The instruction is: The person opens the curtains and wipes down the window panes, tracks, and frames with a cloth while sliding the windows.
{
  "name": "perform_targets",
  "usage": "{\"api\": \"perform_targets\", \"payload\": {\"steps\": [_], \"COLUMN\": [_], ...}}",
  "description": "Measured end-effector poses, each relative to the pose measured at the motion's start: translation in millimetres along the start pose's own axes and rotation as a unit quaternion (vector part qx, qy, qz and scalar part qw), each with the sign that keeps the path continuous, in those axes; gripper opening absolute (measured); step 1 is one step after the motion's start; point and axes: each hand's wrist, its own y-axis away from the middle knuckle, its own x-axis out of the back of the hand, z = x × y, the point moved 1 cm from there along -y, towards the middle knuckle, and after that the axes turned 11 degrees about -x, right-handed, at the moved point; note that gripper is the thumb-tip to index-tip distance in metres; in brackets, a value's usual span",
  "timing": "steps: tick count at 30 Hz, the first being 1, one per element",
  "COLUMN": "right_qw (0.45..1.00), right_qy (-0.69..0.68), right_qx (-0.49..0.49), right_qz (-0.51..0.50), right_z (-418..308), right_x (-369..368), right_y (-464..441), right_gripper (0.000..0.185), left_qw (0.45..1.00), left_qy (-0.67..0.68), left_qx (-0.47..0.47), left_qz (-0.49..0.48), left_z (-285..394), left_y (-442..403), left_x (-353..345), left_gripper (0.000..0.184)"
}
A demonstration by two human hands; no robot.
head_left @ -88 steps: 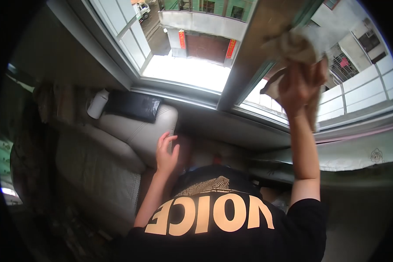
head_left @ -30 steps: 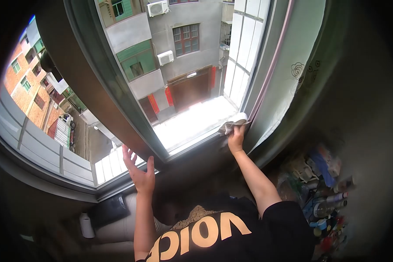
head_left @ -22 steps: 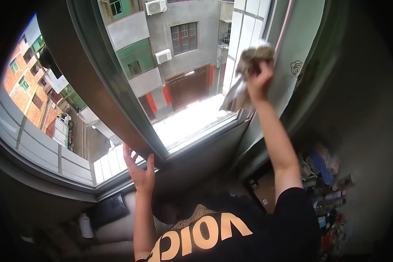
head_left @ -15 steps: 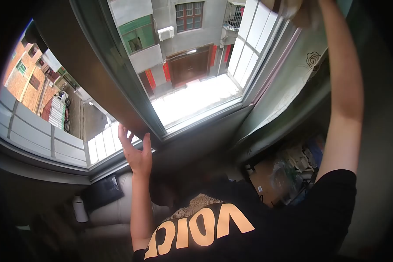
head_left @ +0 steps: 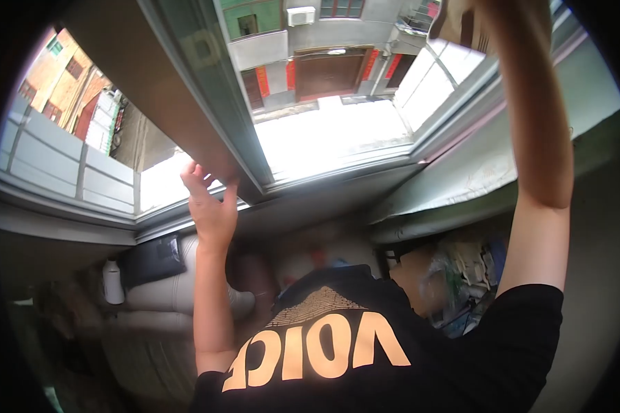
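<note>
My left hand (head_left: 212, 206) is raised at the lower end of the brown window post (head_left: 179, 96), fingers apart and slightly curled, with nothing in it. The fingertips overlap the post's edge; whether they touch it I cannot tell. At the top right my right arm reaches up, and my right hand (head_left: 513, 10) is partly cut off by the frame's edge. A beige and brown cloth (head_left: 458, 24) shows beside that hand, in front of the right part of the window. The fingers around the cloth are mostly hidden.
Below the window on the left is a grey sofa (head_left: 162, 292) bearing a black bag (head_left: 151, 260) and a white bottle (head_left: 113, 282). A pale curtain (head_left: 461, 179) hangs at the right, above a cardboard box (head_left: 410, 275) and plastic bags (head_left: 437, 286). A building stands outside.
My right hand has taken the cloth from the sill's right corner up to the top right. My left hand stays by the post. The view has tilted and turned.
</note>
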Motion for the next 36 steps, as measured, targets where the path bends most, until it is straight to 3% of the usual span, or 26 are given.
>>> {"api": "perform_targets", "payload": {"steps": [3, 6, 10, 14, 16, 18, 19, 22, 27, 28, 29, 30, 31, 32, 36], "right_qw": [0.994, 0.984, 0.961, 0.915, 0.873, 0.865, 0.840, 0.837, 0.913, 0.907, 0.916, 0.928, 0.953, 0.965, 0.986], "right_qy": [-0.094, -0.009, -0.116, -0.125, -0.114, -0.122, -0.098, -0.164, -0.106, -0.086, -0.045, -0.055, -0.080, 0.052, 0.006], "right_qx": [0.044, 0.034, 0.047, 0.157, 0.252, 0.257, 0.278, 0.171, 0.091, 0.087, 0.056, -0.058, -0.057, 0.054, 0.147], "right_qz": [0.021, -0.175, -0.246, -0.349, -0.402, -0.413, -0.456, -0.493, -0.384, -0.403, -0.394, -0.364, -0.286, -0.253, -0.075], "right_z": [-37, -75, -114, -131, -119, -106, -97, -61, 2, 23, 42, 80, 72, 109, 112], "right_x": [-6, 31, 48, 80, 96, 108, 115, 125, 118, 120, 121, 121, 110, 111, 57], "right_y": [38, 94, 186, 282, 304, 313, 318, 311, 196, 179, 159, 157, 108, 86, -72], "right_gripper": [0.029, 0.018, 0.022, 0.032, 0.026, 0.028, 0.043, 0.036, 0.035, 0.049, 0.048, 0.049, 0.035, 0.023, 0.020], "left_qw": [0.999, 0.999, 0.998, 0.999, 1.000, 0.998, 0.997, 0.998, 0.998, 0.998, 0.998, 0.998, 0.998, 0.998, 0.998], "left_qy": [0.013, 0.015, 0.035, 0.033, 0.026, 0.066, 0.073, 0.065, 0.064, 0.055, 0.054, 0.051, 0.050, 0.051, 0.063], "left_qx": [0.045, 0.030, 0.046, 0.037, 0.007, 0.008, 0.017, 0.008, -0.007, 0.003, -0.017, -0.036, -0.037, -0.038, -0.022], "left_qz": [-0.005, 0.007, 0.010, -0.014, -0.011, -0.001, -0.009, -0.014, -0.005, 0.008, 0.010, 0.010, 0.008, 0.006, 0.004], "left_z": [1, -2, -3, -4, -12, -15, -14, -20, -22, -22, -21, -20, -22, -23, -19], "left_y": [2, 3, 4, 3, 4, 4, 3, 6, 8, 7, 6, 7, 8, 8, 7], "left_x": [-2, -4, -5, 0, 0, -1, 0, -1, -3, -3, -4, -4, -4, -5, -2], "left_gripper": [0.064, 0.065, 0.065, 0.069, 0.071, 0.072, 0.073, 0.073, 0.072, 0.072, 0.071, 0.070, 0.069, 0.068, 0.068]}}
